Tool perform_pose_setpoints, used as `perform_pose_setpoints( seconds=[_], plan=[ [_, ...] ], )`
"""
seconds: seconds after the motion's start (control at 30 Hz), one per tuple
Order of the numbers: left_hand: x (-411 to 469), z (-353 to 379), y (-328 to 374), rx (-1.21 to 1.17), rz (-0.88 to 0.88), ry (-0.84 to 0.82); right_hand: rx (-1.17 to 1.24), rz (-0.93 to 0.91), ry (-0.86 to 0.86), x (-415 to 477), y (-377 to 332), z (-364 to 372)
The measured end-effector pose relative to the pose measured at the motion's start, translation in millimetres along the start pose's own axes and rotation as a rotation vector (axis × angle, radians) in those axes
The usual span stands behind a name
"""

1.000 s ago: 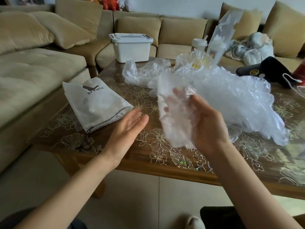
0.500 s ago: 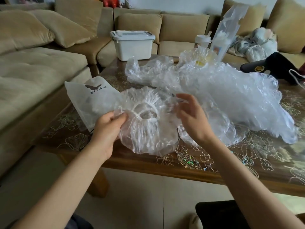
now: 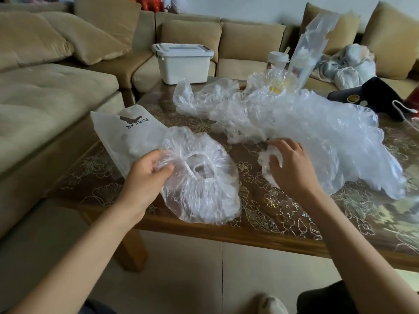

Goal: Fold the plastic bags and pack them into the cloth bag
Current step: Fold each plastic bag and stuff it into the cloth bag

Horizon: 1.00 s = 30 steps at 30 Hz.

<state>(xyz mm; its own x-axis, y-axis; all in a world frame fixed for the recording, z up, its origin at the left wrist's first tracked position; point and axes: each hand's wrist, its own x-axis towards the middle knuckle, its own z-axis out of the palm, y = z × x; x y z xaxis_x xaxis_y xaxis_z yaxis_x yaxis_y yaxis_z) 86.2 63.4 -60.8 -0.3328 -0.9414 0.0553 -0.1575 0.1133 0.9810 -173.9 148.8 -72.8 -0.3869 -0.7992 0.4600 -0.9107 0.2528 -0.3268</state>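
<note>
On the near-left part of the wooden coffee table with a gold floral glass top [image 3: 283, 214], left hand [image 3: 145, 177] pinches the gathered rim of a round clear plastic bag with an elastic-puckered opening [image 3: 199, 177]; thumb and fingers closed on the crinkled edge, bag hanging partly over the table's front edge. Flat white cloth bag with a dark bird logo and "POPULAR" lettering [image 3: 129, 134] lies just behind it, near the left table edge, partly covered by that plastic bag. Right hand [image 3: 292, 166] is palm-down, fingers curled over a small scrunched white plastic wad [image 3: 267, 162] resting on the tabletop. Large heap of crumpled clear plastic bags [image 3: 317, 132] spreads across the table centre to right, touching the right hand's far side. White lidded plastic storage box [image 3: 183, 62] sits on the beige sofa [image 3: 45, 87] beyond the table. Black fabric item [image 3: 374, 96] at far right.
</note>
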Motion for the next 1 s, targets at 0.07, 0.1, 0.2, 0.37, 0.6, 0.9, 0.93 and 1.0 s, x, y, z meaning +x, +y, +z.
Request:
perform_pose_setpoints(
  seconds=[0.07, 0.1, 0.2, 0.37, 0.6, 0.9, 0.93, 1.0],
  plan=[
    [0.5, -3.4, 4.7, -0.08, -0.001, -0.055, 0.284, -0.017, 0.069, -1.6, -28.7, -4.8],
    [0.2, -4.6, 6.6, -0.117, -0.005, -0.088, 0.485, 0.038, -0.013, -1.4, -40.1, -5.8],
    [-0.3, -5.6, 8.9, -0.222, -0.017, -0.135, 1.127, 0.351, -0.498, 0.6, -57.4, -11.1],
    [3.7, -2.9, 1.1, -0.247, -0.094, -0.107, 1.363, 0.395, -0.764, 0.9, -56.8, -8.4],
    [9.8, 6.0, -5.7, -0.073, -0.079, -0.02, 1.456, 0.409, -0.604, 13.1, -46.5, -8.0],
    [14.0, 14.7, -20.7, 0.083, -0.172, 0.032, 0.652, 0.487, 0.299, 28.1, 7.0, -34.2],
    [12.7, 16.8, -21.9, 0.094, -0.182, 0.036, 0.483, 0.486, 0.362, 26.5, 15.6, -36.5],
    [8.5, 19.9, -19.0, 0.145, -0.148, 0.054, 0.168, 0.461, 0.419, 24.6, 27.6, -37.6]
  ],
)
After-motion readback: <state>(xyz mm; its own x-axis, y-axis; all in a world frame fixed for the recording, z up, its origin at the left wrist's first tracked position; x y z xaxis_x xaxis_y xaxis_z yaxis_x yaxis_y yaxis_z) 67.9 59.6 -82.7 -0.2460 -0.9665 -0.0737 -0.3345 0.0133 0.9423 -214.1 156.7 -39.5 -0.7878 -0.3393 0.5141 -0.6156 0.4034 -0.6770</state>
